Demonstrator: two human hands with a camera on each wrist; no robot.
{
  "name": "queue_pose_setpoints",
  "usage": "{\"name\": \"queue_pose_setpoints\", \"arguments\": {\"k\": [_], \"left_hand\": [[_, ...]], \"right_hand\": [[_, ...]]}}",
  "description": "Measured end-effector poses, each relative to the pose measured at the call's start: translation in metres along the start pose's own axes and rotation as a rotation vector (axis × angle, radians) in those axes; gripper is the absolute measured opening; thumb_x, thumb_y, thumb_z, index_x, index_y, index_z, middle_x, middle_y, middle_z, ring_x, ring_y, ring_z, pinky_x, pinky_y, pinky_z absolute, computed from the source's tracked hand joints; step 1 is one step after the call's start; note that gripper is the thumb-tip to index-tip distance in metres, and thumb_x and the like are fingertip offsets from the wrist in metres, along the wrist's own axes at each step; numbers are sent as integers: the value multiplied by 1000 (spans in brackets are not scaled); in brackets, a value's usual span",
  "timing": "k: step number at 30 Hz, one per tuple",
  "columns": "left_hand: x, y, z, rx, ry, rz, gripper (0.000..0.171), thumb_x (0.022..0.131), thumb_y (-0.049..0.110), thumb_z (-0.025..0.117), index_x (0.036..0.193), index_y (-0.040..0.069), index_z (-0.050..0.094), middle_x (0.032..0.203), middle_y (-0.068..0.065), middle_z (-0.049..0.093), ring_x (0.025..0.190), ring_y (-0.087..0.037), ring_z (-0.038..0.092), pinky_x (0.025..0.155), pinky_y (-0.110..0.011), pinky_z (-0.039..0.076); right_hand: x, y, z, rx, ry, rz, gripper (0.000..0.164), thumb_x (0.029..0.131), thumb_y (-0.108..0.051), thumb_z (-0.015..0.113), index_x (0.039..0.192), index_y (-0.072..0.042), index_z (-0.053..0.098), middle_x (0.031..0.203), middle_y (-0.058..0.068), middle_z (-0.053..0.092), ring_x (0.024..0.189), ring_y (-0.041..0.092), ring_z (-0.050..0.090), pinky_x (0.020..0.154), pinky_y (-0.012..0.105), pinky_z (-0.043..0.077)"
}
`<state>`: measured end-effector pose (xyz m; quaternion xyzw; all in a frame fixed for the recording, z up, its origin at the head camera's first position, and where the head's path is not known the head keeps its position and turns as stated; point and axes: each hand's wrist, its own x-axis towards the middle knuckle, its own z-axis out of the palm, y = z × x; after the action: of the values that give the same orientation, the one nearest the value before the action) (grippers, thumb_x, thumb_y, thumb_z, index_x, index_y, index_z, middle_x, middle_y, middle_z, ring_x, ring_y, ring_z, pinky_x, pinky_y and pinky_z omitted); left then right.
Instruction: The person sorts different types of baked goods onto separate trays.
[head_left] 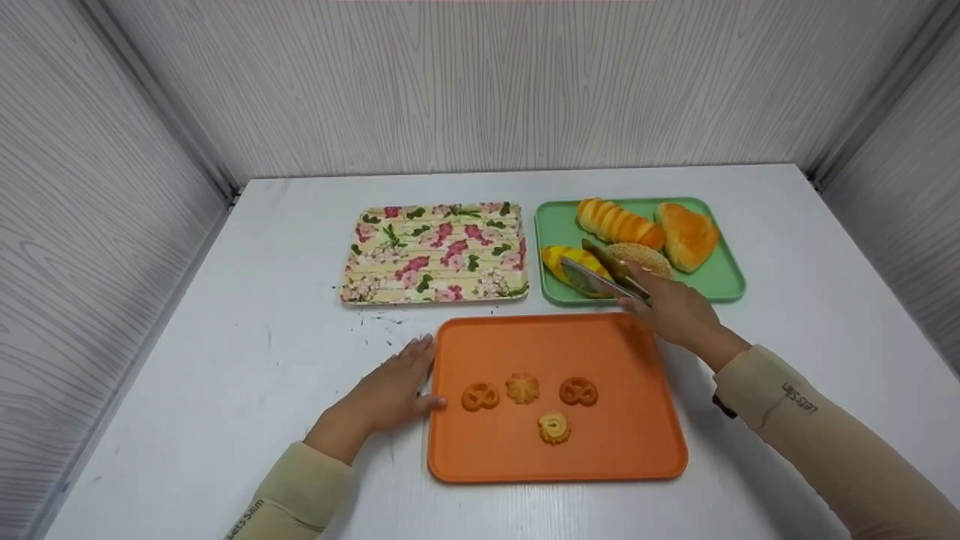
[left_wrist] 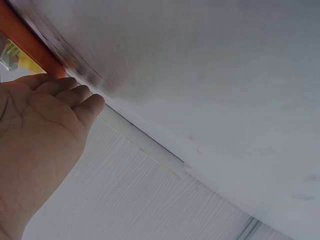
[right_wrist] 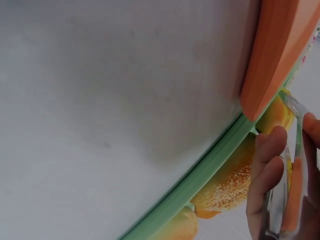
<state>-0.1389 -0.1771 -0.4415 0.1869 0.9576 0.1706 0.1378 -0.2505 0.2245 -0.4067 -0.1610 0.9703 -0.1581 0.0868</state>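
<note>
Now your right hand (head_left: 679, 311) grips the tongs (head_left: 601, 280), with their ends on either side of the yellow bread (head_left: 583, 256) on the green tray (head_left: 721, 283). Your left hand (head_left: 391, 391) has nearly straight fingers beside the orange tray (head_left: 495, 454), thumb over its rim.

Head-cam downward, wrist-cams close, orange tray (head_left: 559, 349) shared
</note>
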Motion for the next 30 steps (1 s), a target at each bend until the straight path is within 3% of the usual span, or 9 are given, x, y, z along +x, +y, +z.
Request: {"name": "queue_pose_setpoints", "arguments": {"k": [3, 6, 9, 11, 15, 18, 23, 27, 30], "left_hand": [[0, 0, 0, -4, 2, -1, 86, 91, 47, 59, 151, 1, 17, 157, -12, 15, 143, -28, 13, 112, -46, 19], [0, 0, 0, -11, -2, -13, 87, 91, 47, 59, 152, 2, 16, 157, -11, 14, 143, -27, 12, 112, -46, 19], [0, 2, 0, -19, -7, -22, 87, 91, 47, 59, 152, 2, 16, 158, -11, 14, 143, -27, 12, 112, -45, 19], [0, 2, 0, -22, -9, -29, 87, 91, 48, 59, 152, 2, 16, 158, -10, 14, 143, -26, 12, 113, -45, 19], [-1, 2, 2, -23, -10, -33, 87, 90, 48, 59, 152, 3, 17, 158, -10, 14, 143, -26, 12, 113, -45, 19], [-1, 2, 2, -26, -13, -35, 87, 90, 48, 60, 152, 3, 18, 158, -10, 14, 143, -26, 12, 113, -45, 18], [0, 2, 1, -20, -17, -47, 88, 90, 48, 60, 152, 4, 17, 158, -8, 13, 144, -24, 11, 113, -43, 17], [0, 2, 0, -16, -16, -49, 88, 90, 48, 60, 152, 4, 17, 158, -8, 13, 144, -24, 11, 113, -43, 17], [0, 2, 0, -17, -14, -46, 89, 90, 49, 60, 152, 3, 16, 158, -9, 13, 144, -24, 11, 113, -43, 17]], "right_hand": [[1, 2, 1, 16, -2, -8, 71, 98, -45, 48, 154, -16, 17, 68, 6, 58, 46, 19, 46, 45, 33, 37], [2, 4, 1, 37, 5, -20, 72, 97, -46, 49, 154, -15, 17, 91, 17, 65, 51, 21, 51, 47, 36, 39], [2, 4, 0, 62, 11, -22, 75, 96, -50, 48, 154, -15, 16, 124, 25, 57, 67, 30, 60, 56, 42, 44], [2, 5, 1, 89, 16, -25, 77, 95, -52, 48, 154, -13, 16, 135, 26, 48, 83, 37, 62, 66, 49, 47], [0, 8, 2, 165, 45, -41, 80, 94, -55, 49, 154, -12, 17, 142, 21, 43, 112, 44, 53, 88, 60, 41], [-4, 9, -1, 208, 77, -73, 79, 94, -54, 50, 154, -13, 19, 141, 20, 45, 116, 44, 51, 91, 61, 39], [-12, 4, -7, 207, 108, -108, 78, 93, -53, 51, 153, -14, 20, 138, 20, 48, 114, 40, 54, 89, 59, 41], [-22, -2, -10, 165, 129, -165, 73, 94, -50, 53, 152, -16, 26, 118, 13, 62, 85, 28, 62, 74, 46, 48], [-32, -6, -9, 144, 126, -215, 70, 94, -49, 54, 151, -17, 30, 103, 5, 66, 65, 15, 57, 60, 36, 46]]}}
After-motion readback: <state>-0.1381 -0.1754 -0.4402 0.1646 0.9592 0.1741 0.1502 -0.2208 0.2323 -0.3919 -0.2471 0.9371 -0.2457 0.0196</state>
